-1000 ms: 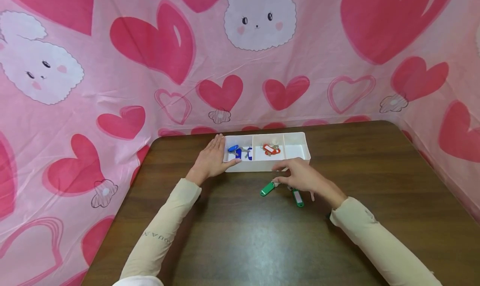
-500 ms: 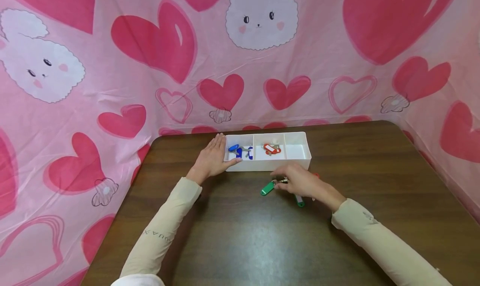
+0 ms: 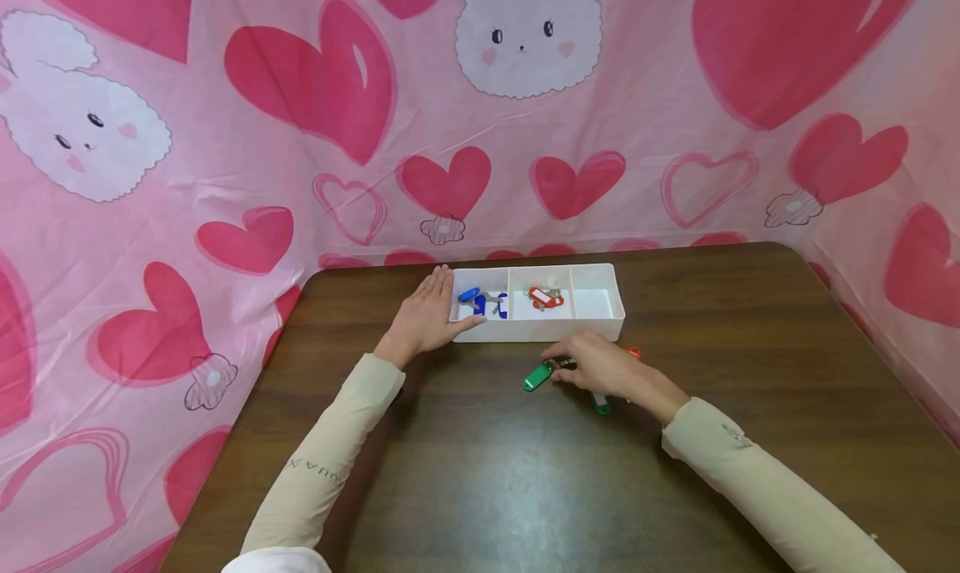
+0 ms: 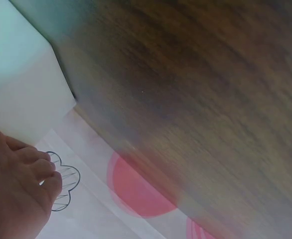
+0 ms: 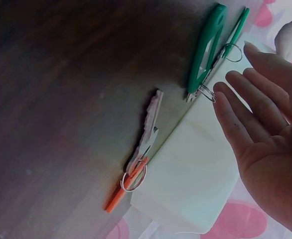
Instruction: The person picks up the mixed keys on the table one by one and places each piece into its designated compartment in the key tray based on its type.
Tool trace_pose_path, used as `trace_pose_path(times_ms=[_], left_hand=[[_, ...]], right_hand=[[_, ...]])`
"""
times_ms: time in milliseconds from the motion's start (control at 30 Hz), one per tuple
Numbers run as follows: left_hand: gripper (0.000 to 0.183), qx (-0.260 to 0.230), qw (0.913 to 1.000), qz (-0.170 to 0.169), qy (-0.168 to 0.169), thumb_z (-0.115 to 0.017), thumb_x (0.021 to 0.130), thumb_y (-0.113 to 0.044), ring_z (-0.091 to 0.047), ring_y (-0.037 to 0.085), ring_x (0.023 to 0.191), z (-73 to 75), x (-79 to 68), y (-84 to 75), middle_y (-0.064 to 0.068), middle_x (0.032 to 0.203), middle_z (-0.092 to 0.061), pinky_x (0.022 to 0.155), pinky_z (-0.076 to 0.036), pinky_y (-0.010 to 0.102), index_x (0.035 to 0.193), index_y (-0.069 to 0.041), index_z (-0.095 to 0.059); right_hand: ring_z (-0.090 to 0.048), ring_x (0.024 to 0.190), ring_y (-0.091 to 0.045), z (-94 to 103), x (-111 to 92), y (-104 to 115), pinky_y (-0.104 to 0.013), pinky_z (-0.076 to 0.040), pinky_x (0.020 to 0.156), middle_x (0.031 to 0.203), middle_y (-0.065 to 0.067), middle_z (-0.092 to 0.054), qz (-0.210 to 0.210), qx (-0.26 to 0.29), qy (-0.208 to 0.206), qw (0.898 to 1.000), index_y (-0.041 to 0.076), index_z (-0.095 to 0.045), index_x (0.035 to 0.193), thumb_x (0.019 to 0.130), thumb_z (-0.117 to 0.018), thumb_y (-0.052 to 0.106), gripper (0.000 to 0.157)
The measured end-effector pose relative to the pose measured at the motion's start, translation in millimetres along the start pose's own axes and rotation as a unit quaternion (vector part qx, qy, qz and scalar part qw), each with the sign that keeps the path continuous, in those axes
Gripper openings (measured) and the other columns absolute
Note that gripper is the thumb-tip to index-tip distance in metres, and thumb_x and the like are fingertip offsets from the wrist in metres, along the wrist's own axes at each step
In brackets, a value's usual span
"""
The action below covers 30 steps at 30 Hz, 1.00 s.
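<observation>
My left hand lies flat against the left end of a white three-compartment box, its thumb along the front wall. Just in front of the box, my right hand hovers low with loosely bent fingers. Its thumb and fingertips are around the key and ring of a green key tag on the table; the right wrist view shows a gap between thumb and fingers. Another green key tag is partly hidden beneath that hand. An orange key tag with a key lies on the hand's far side.
Blue key tags with keys occupy the box's left compartment. Red-orange key tags are in the middle one; its right compartment shows bare white. A pink heart-print cloth hangs behind the brown wooden table.
My right hand has come down and slightly back toward the green key tags, covering more of the second one and uncovering the orange tag. The left hand keeps its place on the box.
</observation>
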<state>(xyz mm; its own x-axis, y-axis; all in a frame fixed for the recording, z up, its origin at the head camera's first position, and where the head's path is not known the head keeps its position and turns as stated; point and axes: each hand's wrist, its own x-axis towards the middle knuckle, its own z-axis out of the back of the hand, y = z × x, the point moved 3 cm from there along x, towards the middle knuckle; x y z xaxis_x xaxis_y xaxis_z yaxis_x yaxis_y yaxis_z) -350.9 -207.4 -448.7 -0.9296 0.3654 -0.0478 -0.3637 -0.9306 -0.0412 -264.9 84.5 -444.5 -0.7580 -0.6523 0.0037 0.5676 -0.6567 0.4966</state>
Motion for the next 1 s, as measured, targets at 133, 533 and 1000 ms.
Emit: trace_pose_path(times_ms=[133,533,1000], left_hand=[[0.115,0.001,1.0,0.0,-0.001,-0.039,0.093,-0.085,-0.012,0.034,0.167,0.4,0.4,-0.4,0.018,0.177,-0.018,0.134,-0.02,0.047,0.168,-0.002,-0.013],[0.114,0.001,1.0,-0.001,0.002,-0.039,0.093,-0.084,-0.012,0.033,0.167,0.9,0.2,-1.1,0.018,0.177,-0.017,0.135,-0.019,0.047,0.168,-0.002,-0.013],[0.115,0.0,1.0,0.002,0.002,-0.038,0.093,-0.085,-0.011,0.033,0.167,0.0,0.4,-0.2,0.018,0.177,-0.018,0.135,-0.019,0.046,0.168,-0.004,-0.012]], right_hand=[[-0.058,0.076,-0.007,-0.9,-0.7,0.8,-0.018,-0.046,0.064,0.109,0.0,-0.081,-0.004,-0.009,0.009,1.0,0.008,-0.077,0.125,0.093,-0.081,0.017,0.033],[-0.06,0.077,-0.005,-3.7,-1.1,3.2,-0.02,-0.055,0.073,0.107,0.002,-0.081,0.03,-0.043,0.013,0.999,0.01,-0.08,0.119,0.093,-0.082,0.017,0.028],[-0.061,0.075,-0.003,-4.2,2.7,1.8,-0.022,-0.061,0.076,0.105,0.001,-0.083,0.022,-0.032,0.015,0.999,0.01,-0.082,0.114,0.092,-0.081,0.01,0.022]])
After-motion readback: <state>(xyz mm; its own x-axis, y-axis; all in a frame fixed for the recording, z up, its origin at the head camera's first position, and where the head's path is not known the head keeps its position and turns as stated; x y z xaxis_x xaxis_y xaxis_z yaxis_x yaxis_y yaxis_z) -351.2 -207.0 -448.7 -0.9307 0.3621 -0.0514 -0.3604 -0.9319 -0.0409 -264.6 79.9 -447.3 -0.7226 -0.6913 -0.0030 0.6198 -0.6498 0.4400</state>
